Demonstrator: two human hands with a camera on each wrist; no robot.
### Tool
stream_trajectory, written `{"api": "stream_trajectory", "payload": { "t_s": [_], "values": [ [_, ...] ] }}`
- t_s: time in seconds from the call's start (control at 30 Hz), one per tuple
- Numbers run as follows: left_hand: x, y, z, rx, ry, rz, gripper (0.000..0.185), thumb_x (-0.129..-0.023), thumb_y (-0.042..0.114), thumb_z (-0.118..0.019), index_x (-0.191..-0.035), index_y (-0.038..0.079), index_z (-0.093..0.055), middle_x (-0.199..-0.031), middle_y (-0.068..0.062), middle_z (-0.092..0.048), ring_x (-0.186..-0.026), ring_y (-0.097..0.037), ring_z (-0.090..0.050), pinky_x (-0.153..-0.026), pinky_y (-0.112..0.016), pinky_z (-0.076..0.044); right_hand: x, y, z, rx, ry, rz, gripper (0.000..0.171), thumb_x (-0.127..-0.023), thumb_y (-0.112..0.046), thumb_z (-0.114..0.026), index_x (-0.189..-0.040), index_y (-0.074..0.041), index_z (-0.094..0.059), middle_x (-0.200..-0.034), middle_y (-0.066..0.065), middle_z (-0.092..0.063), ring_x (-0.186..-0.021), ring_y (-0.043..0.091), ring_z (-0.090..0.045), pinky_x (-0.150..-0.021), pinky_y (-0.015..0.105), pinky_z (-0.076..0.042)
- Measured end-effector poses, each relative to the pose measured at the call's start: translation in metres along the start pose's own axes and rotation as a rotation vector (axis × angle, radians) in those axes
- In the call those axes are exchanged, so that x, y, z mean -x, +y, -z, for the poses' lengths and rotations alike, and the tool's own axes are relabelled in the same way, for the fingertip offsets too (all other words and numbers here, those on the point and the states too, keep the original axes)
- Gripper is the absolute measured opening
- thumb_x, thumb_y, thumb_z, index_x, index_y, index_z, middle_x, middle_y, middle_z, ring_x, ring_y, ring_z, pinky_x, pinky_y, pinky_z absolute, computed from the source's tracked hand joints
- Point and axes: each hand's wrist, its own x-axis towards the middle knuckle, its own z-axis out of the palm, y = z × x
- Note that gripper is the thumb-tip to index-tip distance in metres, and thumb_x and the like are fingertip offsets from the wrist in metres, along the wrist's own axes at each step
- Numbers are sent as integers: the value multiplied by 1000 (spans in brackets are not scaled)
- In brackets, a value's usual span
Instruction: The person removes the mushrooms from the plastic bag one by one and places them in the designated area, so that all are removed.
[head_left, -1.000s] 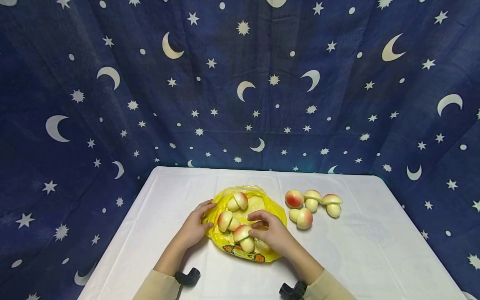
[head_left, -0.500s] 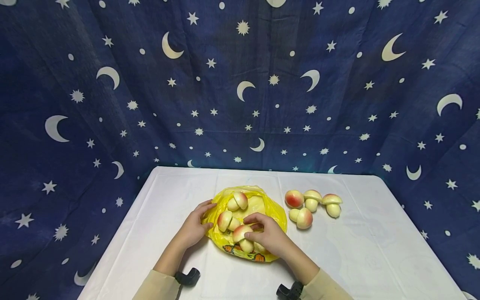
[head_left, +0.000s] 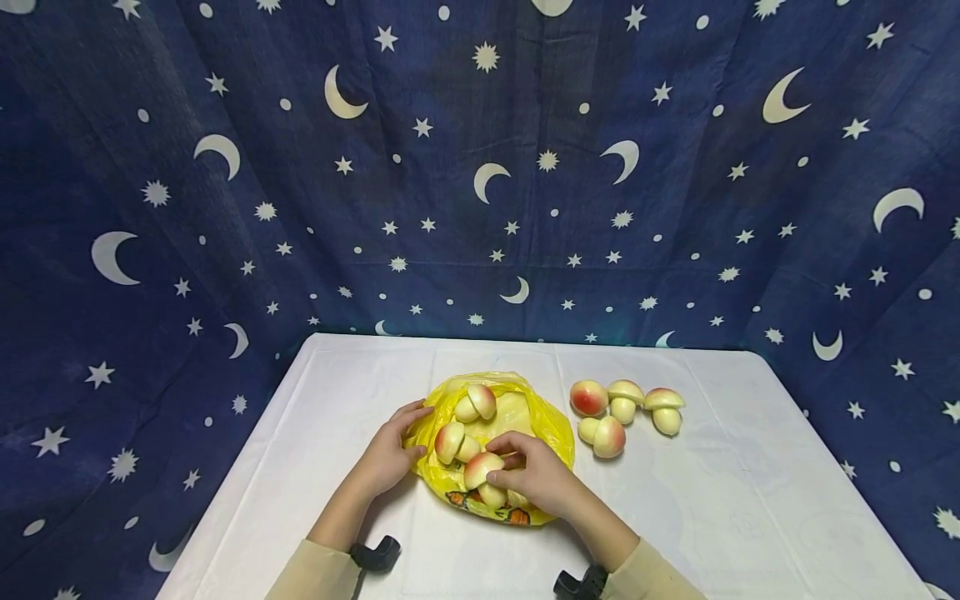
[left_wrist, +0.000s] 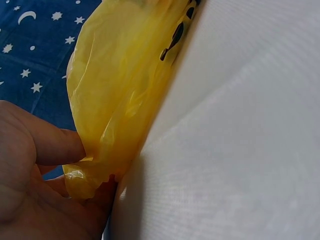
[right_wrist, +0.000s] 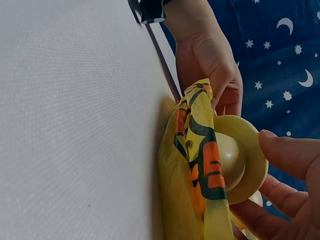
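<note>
A yellow plastic bag point(head_left: 540, 429) lies flat on the white table point(head_left: 735, 500). Three toy mushrooms with pink-and-cream caps rest on it. My right hand point(head_left: 504, 468) grips the nearest mushroom point(head_left: 480, 471), fingers over its cap and thumb by the stem. In the right wrist view this mushroom point(right_wrist: 240, 160) shows its cream underside beside the bag's printed edge point(right_wrist: 195, 165), with my fingers point(right_wrist: 290, 155) curled round it. My left hand point(head_left: 408, 433) pinches the bag's left edge; the left wrist view shows my thumb point(left_wrist: 60, 145) and fingers clamping the bag's film point(left_wrist: 120, 75).
Several more toy mushrooms point(head_left: 603, 435) lie in a loose group on the table right of the bag. A dark blue cloth with moons and stars point(head_left: 480, 167) hangs behind and beside the table. The wrist cameras point(head_left: 375, 554) sit near the front edge.
My right hand has slid a little left and toward me and closed round the nearest mushroom, nudging it slightly left. The left hand and the bag stay put.
</note>
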Motion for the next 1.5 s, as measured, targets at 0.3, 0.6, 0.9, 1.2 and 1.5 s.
{"api": "stream_trajectory", "payload": {
  "t_s": [0.3,0.6,0.9,1.2,1.5],
  "values": [
    [-1,-1,0,-2,-1,-5,61,-95,-5,-71,-151,14,-61,-173,-9,-41,-164,-41,-31,-134,-64,-23,3,0,4,40,21,-2,35,-93,-26,-85,-125,-17,-72,-127,3,-73,-111,20,-68,-88,28,-60],
    [-1,-1,0,-1,-1,-11,61,-94,-6,-71,-151,14,-61,-173,-9,-41,-164,-41,-32,-134,-64,-23,6,-2,13,64,68,9,36,-93,-26,-85,-126,-18,-73,-129,2,-74,-114,21,-68,-94,34,-58],
    [0,1,0,1,5,-4,61,-95,-6,-71,-151,14,-62,-173,-8,-41,-164,-41,-32,-134,-63,-24,8,-3,22,61,92,22,37,-93,-26,-84,-126,-18,-72,-132,3,-73,-114,21,-69,-97,36,-58],
    [0,1,-1,-9,10,-3,60,-95,-6,-71,-151,13,-62,-172,-8,-42,-164,-41,-32,-134,-63,-24,13,-6,30,79,124,36,38,-94,-28,-84,-128,-17,-73,-131,5,-74,-114,21,-70,-96,31,-58],
    [1,1,-1,-20,15,-15,61,-94,-7,-71,-151,13,-62,-172,-9,-42,-163,-42,-33,-132,-66,-24,18,-6,39,48,132,49,42,-94,-25,-84,-132,-11,-71,-133,10,-73,-116,24,-69,-95,27,-58]
  ]
}}
